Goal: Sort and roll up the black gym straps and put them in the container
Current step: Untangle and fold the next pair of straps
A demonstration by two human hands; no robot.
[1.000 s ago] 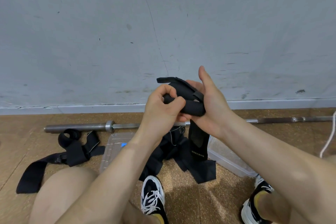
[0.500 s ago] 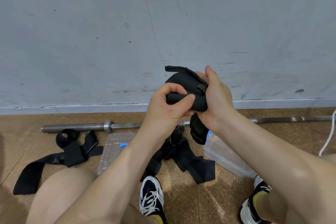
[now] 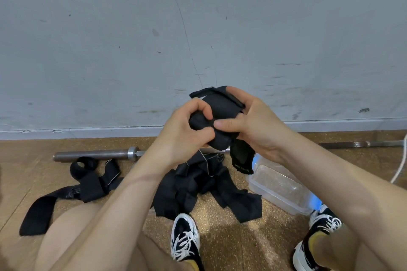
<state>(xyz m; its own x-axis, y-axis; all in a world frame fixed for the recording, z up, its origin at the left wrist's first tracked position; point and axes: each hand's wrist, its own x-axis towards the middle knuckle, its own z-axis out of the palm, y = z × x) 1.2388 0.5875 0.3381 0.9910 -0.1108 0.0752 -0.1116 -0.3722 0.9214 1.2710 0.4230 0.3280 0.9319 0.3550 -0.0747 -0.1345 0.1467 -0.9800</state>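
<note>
A black gym strap [image 3: 220,108], mostly rolled up, is held in the air in front of the wall. My left hand [image 3: 182,136] grips the roll from the left with curled fingers. My right hand [image 3: 253,125] holds it from the right, thumb pressed across the roll. A short tail of the strap hangs below my right hand. A heap of loose black straps [image 3: 204,191] lies on the floor beneath. Another strap with loops [image 3: 88,180] lies spread out at the left. The clear plastic container [image 3: 279,189] stands on the floor at the right.
A steel barbell [image 3: 94,155] lies along the foot of the grey wall. A clear lid lies flat behind my left forearm. My knees and two black-and-white shoes [image 3: 185,240] fill the bottom of the view. A white cord [image 3: 400,165] hangs at the right edge.
The hanging tail has grown shorter as the strap has been wound onto the roll. My right thumb has come down from pointing upward and now presses across the roll.
</note>
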